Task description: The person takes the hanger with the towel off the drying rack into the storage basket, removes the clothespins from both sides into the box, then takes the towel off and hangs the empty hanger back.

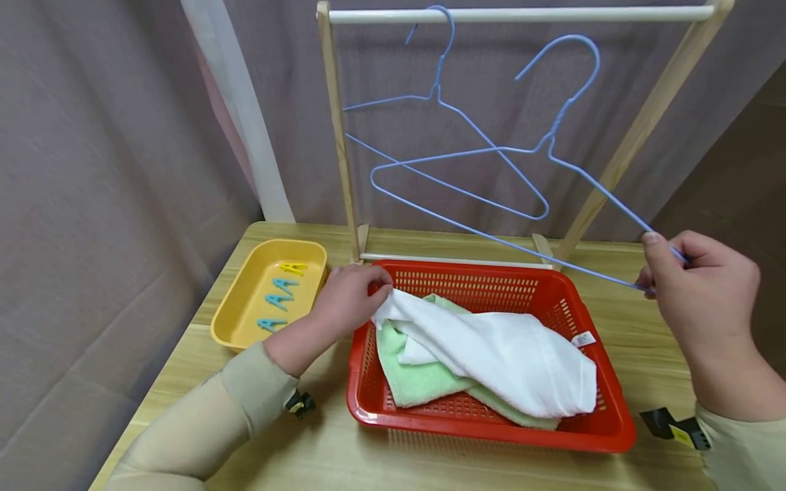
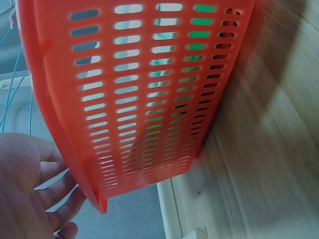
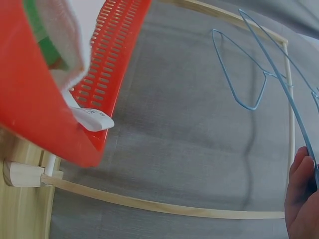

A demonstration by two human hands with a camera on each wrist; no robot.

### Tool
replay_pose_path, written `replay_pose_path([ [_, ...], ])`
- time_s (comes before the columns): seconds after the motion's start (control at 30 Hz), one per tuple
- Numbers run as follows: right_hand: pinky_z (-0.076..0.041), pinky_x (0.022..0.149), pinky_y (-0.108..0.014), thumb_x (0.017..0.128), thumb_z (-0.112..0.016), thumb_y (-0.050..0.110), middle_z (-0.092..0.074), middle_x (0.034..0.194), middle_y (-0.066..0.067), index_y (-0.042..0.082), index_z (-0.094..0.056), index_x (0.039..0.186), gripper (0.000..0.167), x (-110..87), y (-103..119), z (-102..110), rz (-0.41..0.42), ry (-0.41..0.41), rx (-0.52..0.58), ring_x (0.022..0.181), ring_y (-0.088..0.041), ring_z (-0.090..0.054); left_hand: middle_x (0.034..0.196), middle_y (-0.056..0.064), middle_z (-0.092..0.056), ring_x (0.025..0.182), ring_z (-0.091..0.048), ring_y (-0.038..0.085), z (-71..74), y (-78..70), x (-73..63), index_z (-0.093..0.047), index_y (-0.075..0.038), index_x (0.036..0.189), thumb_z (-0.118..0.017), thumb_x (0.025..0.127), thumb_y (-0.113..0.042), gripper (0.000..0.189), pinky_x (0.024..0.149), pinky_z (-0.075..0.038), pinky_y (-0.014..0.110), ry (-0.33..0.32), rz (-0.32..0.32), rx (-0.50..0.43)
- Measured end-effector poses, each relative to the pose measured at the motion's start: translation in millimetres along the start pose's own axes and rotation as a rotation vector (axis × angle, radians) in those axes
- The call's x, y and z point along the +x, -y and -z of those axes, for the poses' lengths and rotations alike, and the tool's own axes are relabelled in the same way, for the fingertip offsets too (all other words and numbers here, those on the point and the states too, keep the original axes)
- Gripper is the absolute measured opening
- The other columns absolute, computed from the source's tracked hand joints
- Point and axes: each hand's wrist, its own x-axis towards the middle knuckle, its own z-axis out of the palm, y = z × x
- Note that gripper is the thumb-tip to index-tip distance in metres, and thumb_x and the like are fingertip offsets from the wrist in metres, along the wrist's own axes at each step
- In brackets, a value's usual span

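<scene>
In the head view my right hand [image 1: 706, 293] grips a blue wire hanger [image 1: 454, 221] by one end, holding it tilted above a red basket [image 1: 491, 436]. The right wrist view shows that hand [image 3: 304, 199] around the wire at its edge. My left hand [image 1: 344, 296] is at the basket's back left corner, pinching a corner of a white towel [image 1: 510, 348] between thumb and fingers. Beneath the white towel lies a light green towel [image 1: 417, 378]. The left wrist view has the left hand [image 2: 30, 184] beside the basket rim, its fingertips partly hidden.
A second blue hanger [image 1: 467, 121] hangs from the white rail [image 1: 522, 15] of a wooden-sided rack behind the basket. On the left of the table stands a yellow tray [image 1: 245, 286] with several blue clothespins [image 1: 279, 300] and a yellow clothespin [image 1: 293, 267]. Grey curtain surrounds the table's back.
</scene>
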Motion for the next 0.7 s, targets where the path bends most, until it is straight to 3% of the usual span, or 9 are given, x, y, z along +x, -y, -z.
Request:
replay_pose_path([
  [0.1, -0.045, 0.047, -0.009, 0.094, -0.067, 0.019, -0.056, 0.052, 0.010, -0.004, -0.060, 0.068, 0.035, 0.4, 1.2, -0.3, 0.011, -0.004, 0.008, 0.043, -0.001, -0.051, 0.093, -0.007, -0.068, 0.086, -0.059, 0.014, 3.2, 1.3, 0.3, -0.072, -0.022, 0.099, -0.065, 0.095, -0.030, 0.011, 0.089, -0.043, 0.037, -0.010, -0.004, -0.029],
  [0.3, -0.044, 0.048, -0.009, 0.093, -0.067, 0.015, -0.056, 0.051, 0.011, -0.003, -0.058, 0.064, 0.036, 3.9, 3.8, 2.2, 0.053, -0.037, 0.036, 0.043, 0.000, -0.051, 0.093, -0.007, -0.066, 0.081, -0.058, 0.014, 13.3, 6.6, 4.3, -0.070, -0.021, 0.100, -0.065, 0.096, -0.029, 0.010, 0.073, -0.052, 0.031, -0.016, 0.039, -0.093],
  [0.53, -0.043, 0.047, -0.010, 0.097, -0.063, 0.018, -0.057, 0.052, 0.011, 0.002, -0.054, 0.067, 0.036, 14.9, 4.9, 14.4, -0.053, -0.035, 0.073, 0.046, 0.001, -0.053, 0.100, -0.003, -0.066, 0.090, -0.060, 0.019, 30.0, 16.2, 12.1, -0.067, -0.019, 0.107, -0.061, 0.098, -0.033, 0.017, 0.075, -0.052, 0.037, -0.032, 0.100, -0.144],
  [0.7, -0.040, 0.046, -0.009, 0.099, -0.058, 0.012, -0.054, 0.048, 0.012, 0.008, -0.051, 0.066, 0.034, 24.2, -1.6, 21.3, -0.026, -0.067, 0.137, 0.042, 0.003, -0.051, 0.103, -0.002, -0.065, 0.090, -0.060, 0.019, 39.5, 24.0, 16.8, -0.067, -0.019, 0.111, -0.060, 0.099, -0.035, 0.021, 0.077, -0.053, 0.037, -0.044, 0.155, -0.155],
])
